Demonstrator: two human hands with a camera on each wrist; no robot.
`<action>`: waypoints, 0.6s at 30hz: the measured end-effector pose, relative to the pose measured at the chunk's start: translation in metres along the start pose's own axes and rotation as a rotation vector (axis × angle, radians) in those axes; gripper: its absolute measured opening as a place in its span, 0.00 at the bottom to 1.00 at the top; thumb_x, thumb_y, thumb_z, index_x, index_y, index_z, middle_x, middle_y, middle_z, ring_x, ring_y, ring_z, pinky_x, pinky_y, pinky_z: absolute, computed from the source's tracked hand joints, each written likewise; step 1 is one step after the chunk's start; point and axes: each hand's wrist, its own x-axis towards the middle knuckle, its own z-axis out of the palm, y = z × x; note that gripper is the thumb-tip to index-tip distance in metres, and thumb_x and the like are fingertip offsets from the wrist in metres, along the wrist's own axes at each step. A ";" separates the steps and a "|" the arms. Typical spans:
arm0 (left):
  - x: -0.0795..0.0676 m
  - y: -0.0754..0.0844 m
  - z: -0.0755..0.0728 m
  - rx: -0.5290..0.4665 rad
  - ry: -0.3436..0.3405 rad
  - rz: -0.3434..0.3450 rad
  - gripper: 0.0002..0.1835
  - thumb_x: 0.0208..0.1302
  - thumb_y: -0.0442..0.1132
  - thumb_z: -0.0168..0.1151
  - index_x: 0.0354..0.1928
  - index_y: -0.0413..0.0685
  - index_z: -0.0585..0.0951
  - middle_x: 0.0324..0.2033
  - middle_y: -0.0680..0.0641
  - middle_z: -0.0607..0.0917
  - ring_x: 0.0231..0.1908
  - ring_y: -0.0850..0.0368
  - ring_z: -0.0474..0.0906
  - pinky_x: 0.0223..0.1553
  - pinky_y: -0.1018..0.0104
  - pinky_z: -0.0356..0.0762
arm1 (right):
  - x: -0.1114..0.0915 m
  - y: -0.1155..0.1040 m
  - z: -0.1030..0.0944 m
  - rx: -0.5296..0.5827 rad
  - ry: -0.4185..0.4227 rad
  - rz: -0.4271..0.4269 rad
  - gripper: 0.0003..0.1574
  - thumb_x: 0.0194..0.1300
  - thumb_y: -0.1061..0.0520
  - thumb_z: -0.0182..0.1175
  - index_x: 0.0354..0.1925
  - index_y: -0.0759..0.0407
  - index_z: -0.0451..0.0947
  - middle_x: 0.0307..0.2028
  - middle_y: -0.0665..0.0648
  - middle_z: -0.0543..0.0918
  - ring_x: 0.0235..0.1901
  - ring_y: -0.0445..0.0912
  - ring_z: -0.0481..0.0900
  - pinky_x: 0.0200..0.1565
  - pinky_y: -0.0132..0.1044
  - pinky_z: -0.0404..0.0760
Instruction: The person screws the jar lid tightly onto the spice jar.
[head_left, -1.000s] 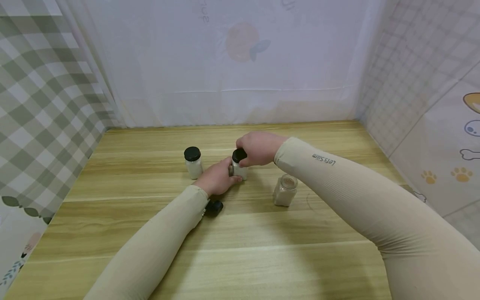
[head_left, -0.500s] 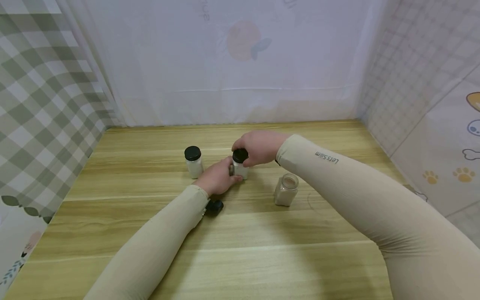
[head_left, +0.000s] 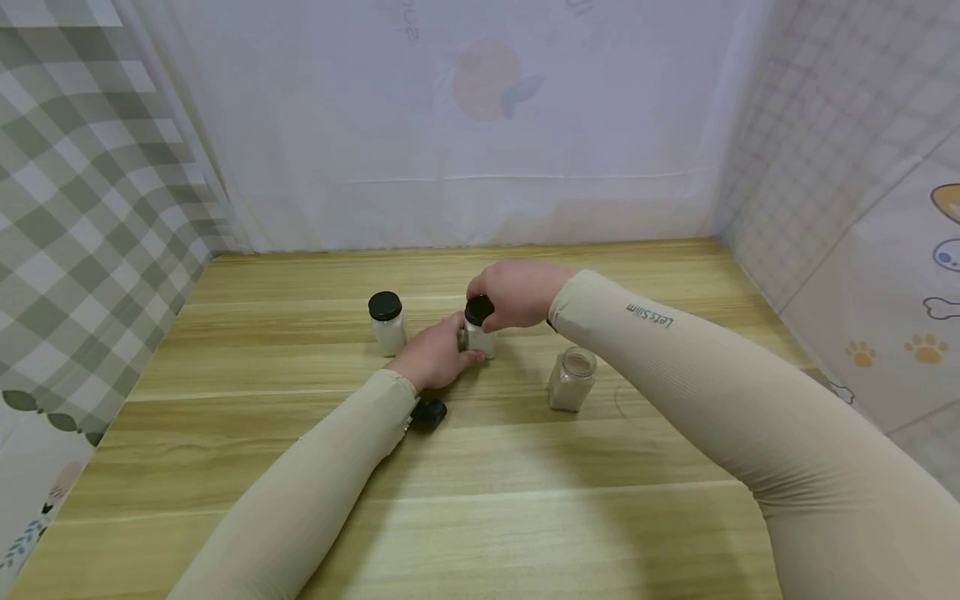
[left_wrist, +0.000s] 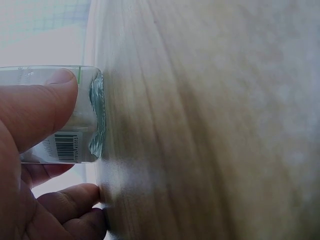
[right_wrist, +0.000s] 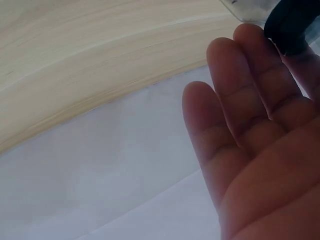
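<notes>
A glass jar (head_left: 480, 340) with pale contents stands upright on the table, topped by a black lid (head_left: 479, 309). My left hand (head_left: 433, 357) grips its lower body from the left; in the left wrist view the thumb lies along the glass (left_wrist: 87, 120) beside a barcode label (left_wrist: 67, 146). From above and the right, my right hand (head_left: 521, 293) pinches the lid. The right wrist view shows the dark lid (right_wrist: 292, 22) at the fingertips, with the other fingers extended. Whether the lid is seated or loose I cannot tell.
Left of my hands stands a second jar (head_left: 389, 337) with a black lid. A lidless jar (head_left: 572, 382) with pale contents is to the right, near my right forearm. A black object (head_left: 428, 415) shows by my left wrist. A white sheet (head_left: 480, 167) hangs behind the table.
My right hand's fingers have shifted slightly around the lid, left and then back right. My left hand and the jars have stayed in place.
</notes>
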 end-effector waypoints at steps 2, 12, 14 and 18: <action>0.000 0.000 0.000 0.002 0.001 0.002 0.28 0.75 0.55 0.65 0.68 0.53 0.70 0.66 0.45 0.81 0.66 0.46 0.78 0.69 0.46 0.75 | 0.000 -0.001 0.000 0.003 -0.006 0.018 0.17 0.70 0.49 0.71 0.53 0.54 0.83 0.48 0.52 0.86 0.46 0.48 0.83 0.55 0.45 0.82; -0.001 -0.001 0.000 0.015 0.001 0.007 0.27 0.75 0.56 0.65 0.65 0.53 0.70 0.64 0.45 0.82 0.63 0.46 0.80 0.65 0.48 0.77 | 0.002 0.000 0.003 -0.005 0.020 0.031 0.16 0.70 0.45 0.71 0.44 0.55 0.82 0.37 0.52 0.84 0.36 0.46 0.78 0.42 0.40 0.79; 0.000 -0.001 0.000 0.014 0.002 0.009 0.27 0.75 0.56 0.65 0.65 0.53 0.70 0.64 0.45 0.82 0.63 0.47 0.80 0.65 0.47 0.77 | 0.003 0.000 0.003 -0.015 0.023 0.035 0.17 0.70 0.44 0.70 0.44 0.55 0.82 0.37 0.52 0.84 0.35 0.46 0.78 0.41 0.40 0.78; 0.000 -0.002 0.001 0.013 0.005 0.012 0.26 0.75 0.56 0.65 0.65 0.53 0.70 0.64 0.45 0.82 0.64 0.47 0.80 0.65 0.47 0.77 | 0.004 0.000 0.005 -0.037 0.029 0.046 0.20 0.70 0.42 0.69 0.45 0.56 0.82 0.37 0.52 0.83 0.34 0.46 0.77 0.39 0.38 0.77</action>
